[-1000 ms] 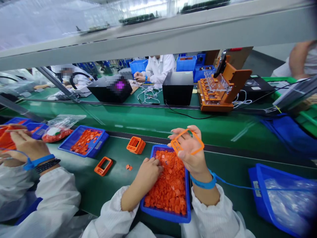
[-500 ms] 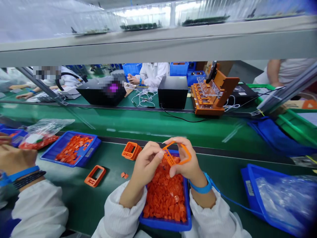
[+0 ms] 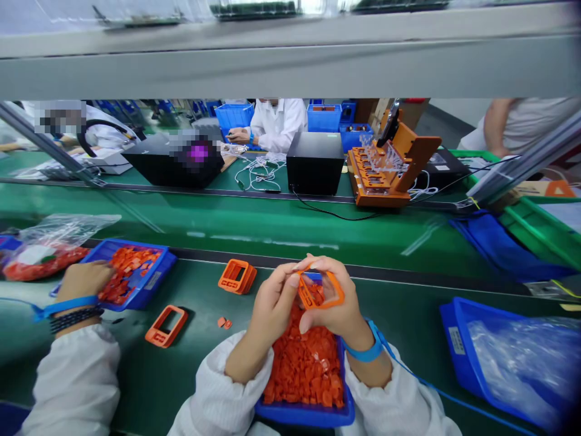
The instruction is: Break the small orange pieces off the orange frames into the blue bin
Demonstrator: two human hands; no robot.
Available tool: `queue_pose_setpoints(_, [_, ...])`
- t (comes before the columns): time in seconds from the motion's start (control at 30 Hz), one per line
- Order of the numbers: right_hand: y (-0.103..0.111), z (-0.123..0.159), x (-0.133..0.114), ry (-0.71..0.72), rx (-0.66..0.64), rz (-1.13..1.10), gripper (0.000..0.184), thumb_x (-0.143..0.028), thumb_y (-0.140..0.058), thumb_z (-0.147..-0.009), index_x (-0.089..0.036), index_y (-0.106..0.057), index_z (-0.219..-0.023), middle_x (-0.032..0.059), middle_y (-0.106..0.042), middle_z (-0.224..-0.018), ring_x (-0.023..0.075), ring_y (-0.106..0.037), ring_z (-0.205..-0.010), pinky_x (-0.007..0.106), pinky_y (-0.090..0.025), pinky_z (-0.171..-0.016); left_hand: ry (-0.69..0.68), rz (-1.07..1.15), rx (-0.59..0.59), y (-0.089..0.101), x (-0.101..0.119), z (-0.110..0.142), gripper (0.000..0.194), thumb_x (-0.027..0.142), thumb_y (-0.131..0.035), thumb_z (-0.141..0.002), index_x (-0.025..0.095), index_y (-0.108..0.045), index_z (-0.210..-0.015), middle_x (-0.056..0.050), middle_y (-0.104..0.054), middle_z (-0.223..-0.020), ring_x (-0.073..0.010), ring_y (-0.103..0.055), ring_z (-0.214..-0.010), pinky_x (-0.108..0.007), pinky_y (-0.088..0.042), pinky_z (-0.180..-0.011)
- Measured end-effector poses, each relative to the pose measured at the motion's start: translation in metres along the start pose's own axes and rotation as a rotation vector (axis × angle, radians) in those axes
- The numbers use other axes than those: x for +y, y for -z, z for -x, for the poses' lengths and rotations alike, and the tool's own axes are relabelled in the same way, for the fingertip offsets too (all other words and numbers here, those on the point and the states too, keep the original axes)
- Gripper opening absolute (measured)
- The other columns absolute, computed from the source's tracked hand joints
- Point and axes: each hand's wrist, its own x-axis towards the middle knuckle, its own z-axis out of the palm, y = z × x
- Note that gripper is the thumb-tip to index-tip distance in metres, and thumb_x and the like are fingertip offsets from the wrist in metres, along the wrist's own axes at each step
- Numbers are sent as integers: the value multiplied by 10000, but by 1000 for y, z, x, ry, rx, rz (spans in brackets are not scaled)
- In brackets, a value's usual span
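Observation:
Both my hands hold one thin orange rectangular frame (image 3: 323, 289) just above a blue tray (image 3: 313, 413) heaped with small orange parts (image 3: 308, 363). My right hand (image 3: 338, 306) grips the frame from the right and below. The fingertips of my left hand (image 3: 271, 306) pinch at the frame's left edge; whether they also hold a small part is hidden. A blue wrist strap (image 3: 365, 348) with a cord is on my right wrist.
An orange housing stack (image 3: 236, 276), a single orange frame (image 3: 166, 325) and small orange bits (image 3: 223, 323) lie left of the tray. A co-worker's hand (image 3: 84, 280) reaches into another blue tray (image 3: 157, 281). A blue bin with plastic bags (image 3: 512, 357) stands right.
My left hand left the tray of parts and came up to the frame. My right hand lowered the frame toward me. The co-worker's hand moved into the left blue tray.

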Motion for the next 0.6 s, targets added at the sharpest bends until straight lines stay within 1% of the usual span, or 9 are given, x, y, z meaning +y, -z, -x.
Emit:
queue_pose_setpoints(0.1, [-3,-1,1,44,-6,70,780,-680,-962,-631,-343,-693,-1281,54,-783,-1146,290,-752,-1098,517,-466,-1253,101,58,-93,2,-1,1,423,516,-484,-1139,180,-717,-1252,-82,-716,-1084,-216,-685,-1048,-333,-536,-954])
queue_pose_setpoints(0.17, [-4,-1,2,76,-22,85,778,-640,-979,-635,-366,-683,-1301,49,-778,-1177,285,-744,-1106,497,-531,-1175,119,51,-91,4,-3,2,435,535,-487,-1133,171,-721,-1184,-73,-695,-1058,-200,-658,-981,-321,-532,-911])
queue_pose_setpoints(0.27, [-2,-2,1,93,-66,81,844,-626,-979,-634,-390,-655,-1377,60,-772,-1230,286,-742,-1127,444,-609,-1020,84,6,-56,8,-4,2,416,521,-489,-1137,180,-722,-1192,-63,-692,-1066,-183,-636,-964,-307,-518,-902])
queue_pose_setpoints(0.33, [2,-3,-1,95,-131,59,930,-640,-973,-632,-396,-608,-1452,79,-760,-1312,304,-742,-1190,458,-610,-1040,51,-3,-48,12,-2,2,410,508,-483,-1143,187,-724,-1226,-72,-709,-1134,-189,-652,-1014,-312,-518,-933])
queue_pose_setpoints(0.43, [7,-2,-4,84,-192,-36,957,-565,-990,-672,-405,-535,-1499,94,-730,-1409,326,-726,-1291,503,-604,-1097,27,-3,-89,17,6,4,382,479,-503,-1142,185,-738,-1213,-91,-734,-1224,-206,-680,-1110,-325,-518,-998])
queue_pose_setpoints(0.5, [6,0,-5,96,-151,-133,916,-519,-1002,-680,-409,-521,-1452,85,-733,-1404,321,-735,-1288,504,-627,-1075,16,71,-133,17,12,8,343,459,-532,-1135,200,-730,-1243,-93,-745,-1262,-204,-697,-1142,-321,-531,-1016])
queue_pose_setpoints(0.53, [4,1,-5,106,-111,-179,883,-531,-999,-676,-406,-520,-1407,79,-743,-1383,315,-745,-1273,499,-638,-1061,6,144,-163,16,15,10,310,446,-588,-1113,221,-710,-1289,-89,-743,-1290,-202,-706,-1154,-317,-545,-1013])
queue_pose_setpoints(0.57, [1,2,-5,111,-62,-221,850,-564,-990,-669,-400,-517,-1356,73,-754,-1361,309,-753,-1257,492,-647,-1048,-9,231,-190,13,18,13,326,422,-672,-1074,256,-674,-1355,-82,-737,-1327,-202,-716,-1169,-313,-562,-1008])
queue_pose_setpoints(0.6, [-1,3,-6,103,-8,-254,820,-601,-975,-662,-392,-509,-1304,67,-763,-1339,302,-760,-1244,484,-654,-1037,-29,312,-212,11,19,15,437,376,-768,-1015,300,-627,-1422,-73,-726,-1366,-204,-722,-1194,-307,-578,-1004])
